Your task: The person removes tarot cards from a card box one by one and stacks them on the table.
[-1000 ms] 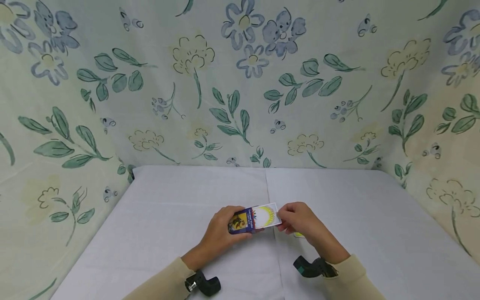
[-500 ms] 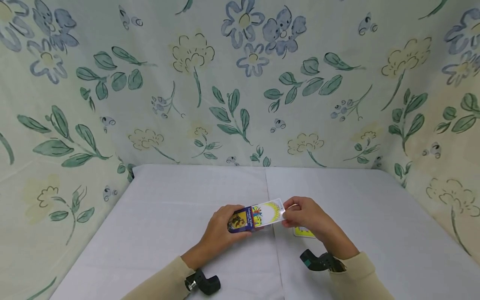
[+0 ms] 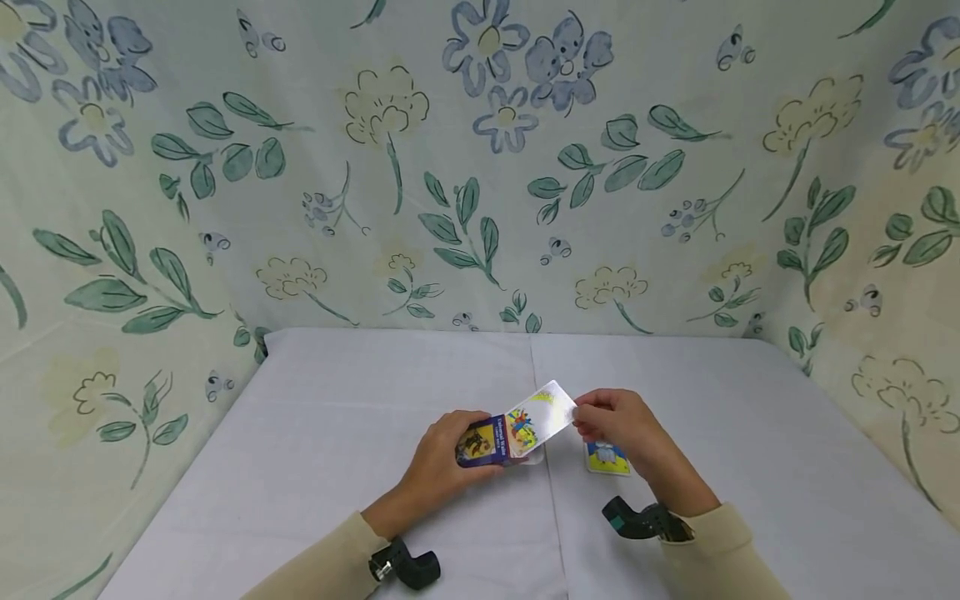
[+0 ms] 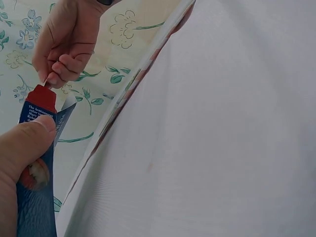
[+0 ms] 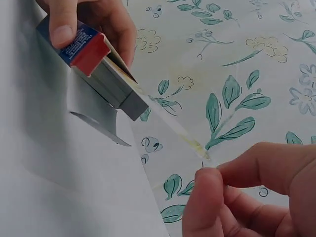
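Observation:
My left hand (image 3: 435,462) grips a dark blue card box (image 3: 480,442) with a yellow picture on its front. In the right wrist view, the box's red side tab (image 5: 94,54) and white end flap (image 5: 96,118) stand open, and a stack of cards (image 5: 111,91) sticks out a little. Thumb and forefinger of my right hand (image 3: 618,417) pinch the corner of one colourful card (image 3: 547,412), drawn mostly out and angled up to the right. Its lower end still overlaps the box mouth. Another yellow and blue card (image 3: 607,458) lies on the table below my right hand.
A white cloth with a seam covers the table (image 3: 360,375). Floral fabric (image 3: 465,167) hangs behind it and along both sides. Dark wrist camera mounts (image 3: 408,568) sit at both cuffs, low over the table.
My right hand has moved right and slightly away, pulling the card farther out and tilting it upward. More of the card on the table shows. My left hand and the box stay nearly still.

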`<action>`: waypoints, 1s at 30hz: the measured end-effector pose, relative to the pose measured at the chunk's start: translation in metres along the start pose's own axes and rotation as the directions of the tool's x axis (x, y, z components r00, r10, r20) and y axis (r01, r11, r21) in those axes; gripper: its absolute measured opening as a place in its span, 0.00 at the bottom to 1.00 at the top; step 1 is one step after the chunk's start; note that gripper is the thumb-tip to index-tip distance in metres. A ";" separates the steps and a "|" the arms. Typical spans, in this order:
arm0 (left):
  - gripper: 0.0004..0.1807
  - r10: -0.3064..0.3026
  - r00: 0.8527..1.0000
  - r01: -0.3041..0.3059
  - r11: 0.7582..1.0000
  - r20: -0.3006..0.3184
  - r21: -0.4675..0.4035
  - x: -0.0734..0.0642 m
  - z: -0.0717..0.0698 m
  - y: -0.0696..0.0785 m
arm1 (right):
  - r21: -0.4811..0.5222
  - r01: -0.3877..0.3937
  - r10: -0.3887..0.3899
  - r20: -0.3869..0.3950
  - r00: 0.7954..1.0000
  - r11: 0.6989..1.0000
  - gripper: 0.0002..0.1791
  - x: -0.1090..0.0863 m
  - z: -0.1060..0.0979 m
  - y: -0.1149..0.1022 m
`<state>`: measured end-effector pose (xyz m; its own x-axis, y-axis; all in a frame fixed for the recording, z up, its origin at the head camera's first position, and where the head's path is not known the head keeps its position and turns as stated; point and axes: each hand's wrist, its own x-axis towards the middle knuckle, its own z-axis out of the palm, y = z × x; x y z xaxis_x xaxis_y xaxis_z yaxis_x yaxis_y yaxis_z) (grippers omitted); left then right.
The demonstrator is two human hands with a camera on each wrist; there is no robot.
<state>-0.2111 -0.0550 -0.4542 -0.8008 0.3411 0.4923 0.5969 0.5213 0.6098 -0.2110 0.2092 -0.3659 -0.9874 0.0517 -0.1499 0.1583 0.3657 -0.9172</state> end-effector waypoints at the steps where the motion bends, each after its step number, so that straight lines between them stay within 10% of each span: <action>1: 0.40 0.003 1.000 -0.003 1.000 0.003 -0.006 0.000 0.000 0.000 | 0.018 -0.002 0.002 0.004 1.000 1.000 0.15 0.000 0.000 0.001; 14: 0.40 0.030 0.999 -0.029 0.999 0.020 -0.019 0.000 0.001 -0.001 | 0.213 -0.045 0.042 0.019 0.999 0.976 0.21 0.003 0.003 0.008; 30: 0.40 0.038 0.999 -0.037 0.999 0.013 -0.038 0.000 -0.001 0.000 | 0.211 -0.033 0.043 -0.043 0.998 0.977 0.20 0.007 0.001 0.010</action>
<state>-0.2113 -0.0555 -0.4535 -0.7783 0.3708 0.5068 0.6278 0.4778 0.6145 -0.2165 0.2129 -0.3767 -0.9791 0.1072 -0.1728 0.1885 0.1594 -0.9690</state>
